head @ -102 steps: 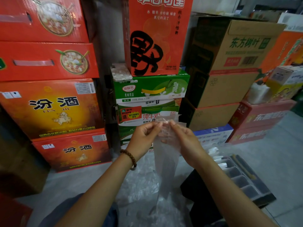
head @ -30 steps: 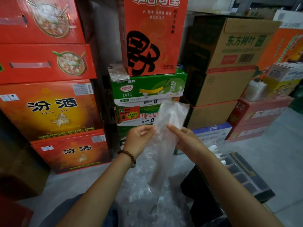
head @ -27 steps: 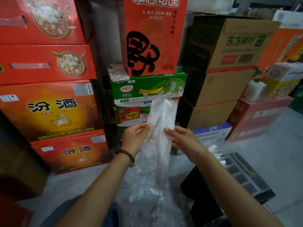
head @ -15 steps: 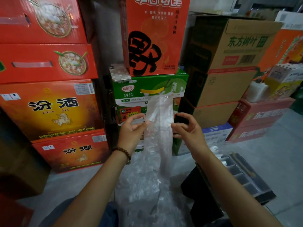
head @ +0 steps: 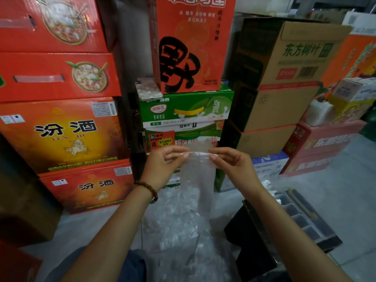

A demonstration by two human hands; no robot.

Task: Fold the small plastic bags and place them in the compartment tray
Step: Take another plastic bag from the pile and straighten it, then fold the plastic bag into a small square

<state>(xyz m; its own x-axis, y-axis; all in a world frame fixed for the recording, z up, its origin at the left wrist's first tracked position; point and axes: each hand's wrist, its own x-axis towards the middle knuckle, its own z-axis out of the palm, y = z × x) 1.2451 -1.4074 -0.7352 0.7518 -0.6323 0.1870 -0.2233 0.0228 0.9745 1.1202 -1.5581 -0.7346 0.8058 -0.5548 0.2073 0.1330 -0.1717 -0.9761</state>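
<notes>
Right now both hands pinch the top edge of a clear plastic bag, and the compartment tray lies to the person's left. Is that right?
Not quite. The head view shows the compartment tray to the person's right, not left. The rest holds: the left hand and the right hand pinch the top edge of the clear plastic bag.

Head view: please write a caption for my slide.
Left hand and right hand pinch the top edge of a clear plastic bag; compartment tray at right.
</notes>
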